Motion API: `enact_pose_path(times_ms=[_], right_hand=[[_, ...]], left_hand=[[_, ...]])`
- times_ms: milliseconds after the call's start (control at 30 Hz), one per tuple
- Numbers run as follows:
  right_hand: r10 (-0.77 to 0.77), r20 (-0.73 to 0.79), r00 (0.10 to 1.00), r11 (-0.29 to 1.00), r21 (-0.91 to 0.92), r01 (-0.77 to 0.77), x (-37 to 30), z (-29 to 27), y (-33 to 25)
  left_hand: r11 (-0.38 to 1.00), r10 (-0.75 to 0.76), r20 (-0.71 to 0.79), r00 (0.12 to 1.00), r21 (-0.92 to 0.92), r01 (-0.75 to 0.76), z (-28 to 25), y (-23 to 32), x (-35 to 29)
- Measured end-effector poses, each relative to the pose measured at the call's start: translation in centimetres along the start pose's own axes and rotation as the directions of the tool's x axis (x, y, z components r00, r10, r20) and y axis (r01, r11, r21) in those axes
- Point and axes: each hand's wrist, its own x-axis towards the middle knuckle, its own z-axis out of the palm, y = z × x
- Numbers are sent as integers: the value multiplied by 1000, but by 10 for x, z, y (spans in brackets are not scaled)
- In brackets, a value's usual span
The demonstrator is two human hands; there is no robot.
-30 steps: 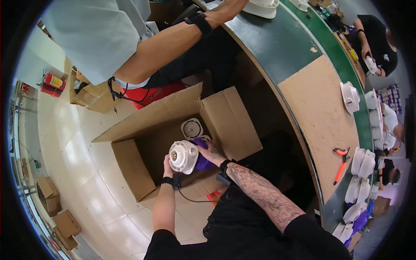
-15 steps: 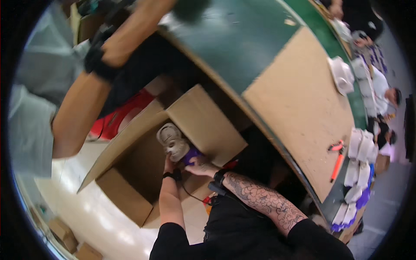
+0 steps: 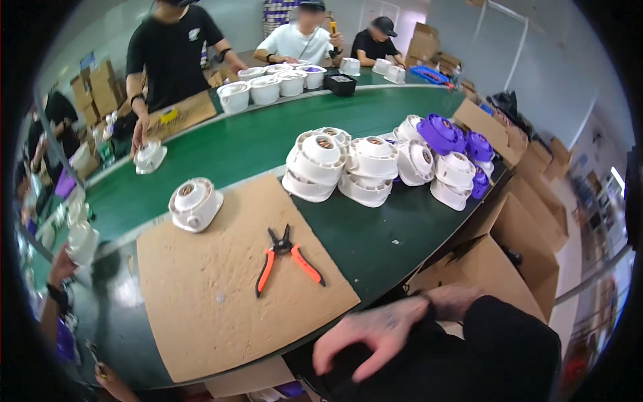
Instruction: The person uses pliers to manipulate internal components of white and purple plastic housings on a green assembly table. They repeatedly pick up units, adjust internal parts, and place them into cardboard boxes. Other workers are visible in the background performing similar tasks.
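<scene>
Housing (image 3: pixel 195 203) beyond the pliers (image 3: pixel 283 248) would call for reaching over the table (image 3: pixel 365 251); seemingly between pieces, my right grip (image 3: pixel 376 329) hangs loosely spread, apparently empty, left grip unseen.

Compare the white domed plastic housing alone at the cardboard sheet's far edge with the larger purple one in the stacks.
Colour: the white domed housing is plain white; the purple domed housing is vivid purple.
Placement: the white domed housing stands alone by the cardboard sheet; the purple domed housing sits high among stacked housings.
Shared: both are rounded, with a copper-coloured centre.
</scene>
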Motion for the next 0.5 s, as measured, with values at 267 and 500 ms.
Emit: enact_pose_path(times_ms=[267,500], right_hand=[[-215,-803,555,624,-550,-555,-157,-198,-38],[260,-845,467,583,-248,-774,-172,-401,3]], left_hand=[[974,-15,785,620,152,-168,81,196,-36],[965,247,581,776,-78,-250,309,291,180]])
